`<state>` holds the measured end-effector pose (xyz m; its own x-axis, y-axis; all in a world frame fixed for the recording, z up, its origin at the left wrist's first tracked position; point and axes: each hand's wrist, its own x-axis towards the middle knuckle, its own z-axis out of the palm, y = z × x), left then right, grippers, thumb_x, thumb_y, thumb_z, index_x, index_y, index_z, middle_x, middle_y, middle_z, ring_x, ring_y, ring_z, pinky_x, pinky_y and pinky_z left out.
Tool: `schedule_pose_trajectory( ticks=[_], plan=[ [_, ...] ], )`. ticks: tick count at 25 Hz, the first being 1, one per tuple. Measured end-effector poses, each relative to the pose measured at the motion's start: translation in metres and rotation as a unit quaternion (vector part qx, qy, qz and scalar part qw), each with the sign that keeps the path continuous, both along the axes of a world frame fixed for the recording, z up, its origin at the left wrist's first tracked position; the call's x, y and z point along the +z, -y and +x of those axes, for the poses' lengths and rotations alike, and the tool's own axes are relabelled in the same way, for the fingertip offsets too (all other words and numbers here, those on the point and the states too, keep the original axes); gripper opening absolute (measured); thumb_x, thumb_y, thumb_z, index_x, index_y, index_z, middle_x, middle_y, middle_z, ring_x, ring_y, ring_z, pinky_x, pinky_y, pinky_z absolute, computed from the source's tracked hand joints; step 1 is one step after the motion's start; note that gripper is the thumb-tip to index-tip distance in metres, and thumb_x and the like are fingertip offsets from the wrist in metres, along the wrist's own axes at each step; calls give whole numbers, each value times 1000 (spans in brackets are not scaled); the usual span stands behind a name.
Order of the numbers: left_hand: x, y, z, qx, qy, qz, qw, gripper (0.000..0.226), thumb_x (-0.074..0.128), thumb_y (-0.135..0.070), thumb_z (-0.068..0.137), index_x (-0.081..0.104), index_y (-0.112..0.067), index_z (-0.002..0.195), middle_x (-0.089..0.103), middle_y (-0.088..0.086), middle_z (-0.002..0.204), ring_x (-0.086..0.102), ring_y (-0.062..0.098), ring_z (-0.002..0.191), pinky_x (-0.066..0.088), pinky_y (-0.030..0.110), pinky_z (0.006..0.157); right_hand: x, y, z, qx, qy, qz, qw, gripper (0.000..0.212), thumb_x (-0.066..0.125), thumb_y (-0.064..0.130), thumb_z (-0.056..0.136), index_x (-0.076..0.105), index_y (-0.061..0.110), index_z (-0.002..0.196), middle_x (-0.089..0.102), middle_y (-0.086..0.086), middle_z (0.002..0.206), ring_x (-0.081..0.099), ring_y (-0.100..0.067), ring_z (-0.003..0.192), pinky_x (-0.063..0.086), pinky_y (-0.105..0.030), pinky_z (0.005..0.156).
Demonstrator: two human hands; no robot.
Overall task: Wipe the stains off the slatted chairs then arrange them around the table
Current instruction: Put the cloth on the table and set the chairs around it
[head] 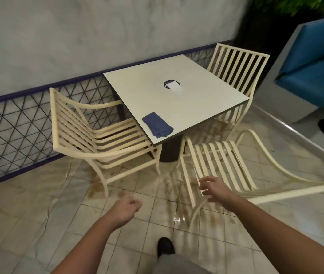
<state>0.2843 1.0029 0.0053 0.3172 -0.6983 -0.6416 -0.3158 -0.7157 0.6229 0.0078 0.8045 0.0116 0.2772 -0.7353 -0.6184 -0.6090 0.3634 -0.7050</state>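
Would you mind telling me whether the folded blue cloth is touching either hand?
Apart. The head view shows the folded blue cloth on the table, floor visible between it and both hands.

Empty hands over a tipped slatted chair beside the table.

No text, label, brand or number can be read anywhere in the view. The only mark of that kind is a dark round emblem near the middle of the surface, partly covered by a small white card; whatever is printed on either is too small and blurred to make out.
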Motion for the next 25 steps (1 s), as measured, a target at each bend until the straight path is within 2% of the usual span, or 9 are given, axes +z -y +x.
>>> schedule_pose_trajectory(
  ticks=[2, 3, 6, 9, 11, 15, 20, 22, 25],
  plan=[
    [6, 6, -30, -3, 14, -14, 1000, 35, 56, -40, 104, 72, -8, 103, 72, 6, 104, 68, 20, 94, 52, 36, 85, 4, 9, -43, 46, -64, -66, 995, 20, 57, 27, 98, 66, 26, 115, 68, -5, 124, 64, -24, 110, 52, -45, 98],
    [8, 11, -45, -5, 23, -20, 1000, 35, 56, -38, 104, 72, -7, 99, 72, 6, 101, 68, 20, 93, 52, 38, 87, 3, 16, -67, 109, -152, -112, 976, 26, 54, 33, 98, 63, 29, 123, 66, -3, 130, 62, -23, 115, 49, -45, 102],
    [14, 30, -97, -11, 34, -40, 999, 29, 57, -36, 104, 68, -17, 85, 71, -5, 94, 65, 12, 88, 53, 41, 93, -8, 39, -136, 286, -396, -203, 849, 50, 36, 53, 100, 44, 36, 147, 54, 0, 145, 46, -24, 136, 28, -58, 114],
    [12, 67, -167, -13, 46, -67, 997, 15, 58, -37, 102, 69, -27, 106, 69, -8, 104, 63, 8, 94, 54, 38, 93, -28, 70, -204, 355, -430, -224, 800, 62, 16, 67, 99, 43, 38, 146, 56, -1, 142, 47, -25, 133, 26, -64, 111],
    [6, 98, -222, -6, 81, -71, 994, 28, 58, -38, 103, 68, -23, 124, 67, -7, 112, 62, 6, 101, 48, 27, 88, -36, 97, -247, 354, -400, -259, 805, 72, 6, 71, 96, 49, 37, 143, 63, 3, 131, 54, -21, 123, 31, -57, 107],
    [-18, 146, -328, -24, 156, -64, 985, 42, 54, -46, 102, 61, -23, 136, 61, -3, 130, 58, 13, 114, 46, 34, 100, -40, 148, -340, 358, -341, -288, 820, 88, -10, 74, 86, 48, 40, 142, 59, 12, 134, 49, -14, 129, 22, -53, 113],
    [-26, 190, -390, -145, 317, 79, 934, 56, 39, -59, 103, 42, -28, 151, 46, -5, 152, 39, 21, 139, 37, 43, 113, -41, 220, -446, 328, -354, -244, 841, 75, 5, 82, 89, 44, 44, 141, 54, 13, 139, 42, -14, 136, 12, -64, 116],
    [-26, 200, -387, -162, 332, 129, 920, 57, 33, -62, 103, 42, -29, 149, 48, -6, 149, 41, 20, 137, 38, 45, 109, -43, 236, -467, 339, -369, -246, 830, 80, -2, 82, 87, 40, 44, 143, 52, 11, 140, 43, -15, 135, 22, -66, 111],
    [-37, 206, -379, -166, 318, 147, 922, 53, 32, -61, 104, 50, -26, 139, 54, -4, 140, 46, 21, 129, 41, 44, 103, -54, 240, -476, 342, -354, -271, 827, 88, -19, 73, 85, 36, 39, 144, 49, 5, 139, 43, -18, 131, 48, -56, 95]
  ],
)
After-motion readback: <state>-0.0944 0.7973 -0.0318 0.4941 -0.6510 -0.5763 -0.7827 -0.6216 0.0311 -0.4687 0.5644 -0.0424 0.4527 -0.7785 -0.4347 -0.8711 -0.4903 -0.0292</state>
